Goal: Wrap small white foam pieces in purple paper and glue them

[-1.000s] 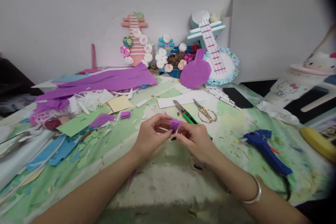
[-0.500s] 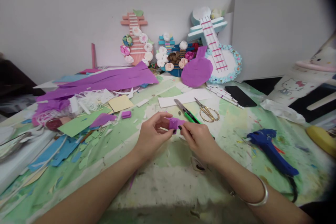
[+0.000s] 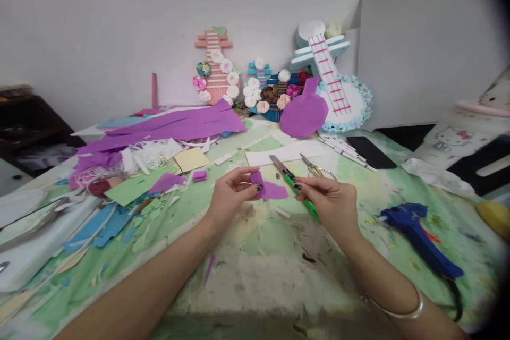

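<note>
- The purple piece [image 3: 274, 191] is near the middle of the table [image 3: 235, 281], its left end thicker and seemingly folded, its right end a flat, ragged flap.
- As far as it shows, the work on it looks partway: the left end seems shaped, while the flap is loose and appears left to deal with.
- A small purple block [image 3: 200, 176], farther left, looks fully covered and finished by comparison.
- The left hand [image 3: 231, 195] pinches the purple piece between thumb and fingers; the piece sticks out to the right of the fingertips.
- The right hand [image 3: 332, 203] is just right of the flap, apart from it, fingertips drawn together over the green cutter [image 3: 309, 207]; whether they grip it, I cannot tell.
- Beyond the cutter are the scissors [image 3: 317, 170] and a white strip [image 3: 258, 159].
- Near right is a blue glue gun [image 3: 420, 239]; far left, a large purple sheet [image 3: 171, 126].
- At the far side leans a purple cutout [image 3: 304, 116].
</note>
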### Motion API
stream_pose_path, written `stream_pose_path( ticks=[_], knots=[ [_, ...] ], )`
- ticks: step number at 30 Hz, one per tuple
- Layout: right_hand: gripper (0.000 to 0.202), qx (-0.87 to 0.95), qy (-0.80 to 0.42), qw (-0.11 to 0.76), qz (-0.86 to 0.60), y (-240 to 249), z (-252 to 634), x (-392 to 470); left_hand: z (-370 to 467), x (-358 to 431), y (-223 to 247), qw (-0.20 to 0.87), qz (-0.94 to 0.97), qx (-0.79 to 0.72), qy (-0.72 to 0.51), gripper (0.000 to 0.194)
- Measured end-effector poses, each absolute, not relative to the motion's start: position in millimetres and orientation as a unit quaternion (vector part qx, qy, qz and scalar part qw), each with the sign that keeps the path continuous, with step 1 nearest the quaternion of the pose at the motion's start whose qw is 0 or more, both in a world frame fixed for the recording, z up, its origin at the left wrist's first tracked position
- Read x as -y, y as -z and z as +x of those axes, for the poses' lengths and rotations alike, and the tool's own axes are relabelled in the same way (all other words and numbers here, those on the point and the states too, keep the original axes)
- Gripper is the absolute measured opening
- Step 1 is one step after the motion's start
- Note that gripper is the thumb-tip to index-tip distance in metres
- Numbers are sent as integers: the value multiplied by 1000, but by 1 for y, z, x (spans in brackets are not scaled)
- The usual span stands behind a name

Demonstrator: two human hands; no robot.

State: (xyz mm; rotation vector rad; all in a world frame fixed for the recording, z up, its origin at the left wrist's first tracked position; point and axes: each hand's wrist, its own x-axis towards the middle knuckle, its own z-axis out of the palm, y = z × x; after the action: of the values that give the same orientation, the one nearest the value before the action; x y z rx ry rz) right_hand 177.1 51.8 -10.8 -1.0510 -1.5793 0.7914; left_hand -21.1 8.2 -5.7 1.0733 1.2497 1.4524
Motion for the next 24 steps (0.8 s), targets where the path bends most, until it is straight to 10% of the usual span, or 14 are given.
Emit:
stream_pose_path(
  ticks=[8, 17, 24],
  knots=[
    [27, 680, -449, 448, -368, 11, 167, -53, -17, -7, 10, 433, 491, -480, -584, 18],
    [36, 639, -631, 325, -297, 4, 163, -43, -17, -5, 11, 114, 721, -419, -540, 18],
    [37, 606, -638, 366, -302, 10, 160, -46, -15, -7, 13, 225, 629, -460, -585, 19]
  ],
)
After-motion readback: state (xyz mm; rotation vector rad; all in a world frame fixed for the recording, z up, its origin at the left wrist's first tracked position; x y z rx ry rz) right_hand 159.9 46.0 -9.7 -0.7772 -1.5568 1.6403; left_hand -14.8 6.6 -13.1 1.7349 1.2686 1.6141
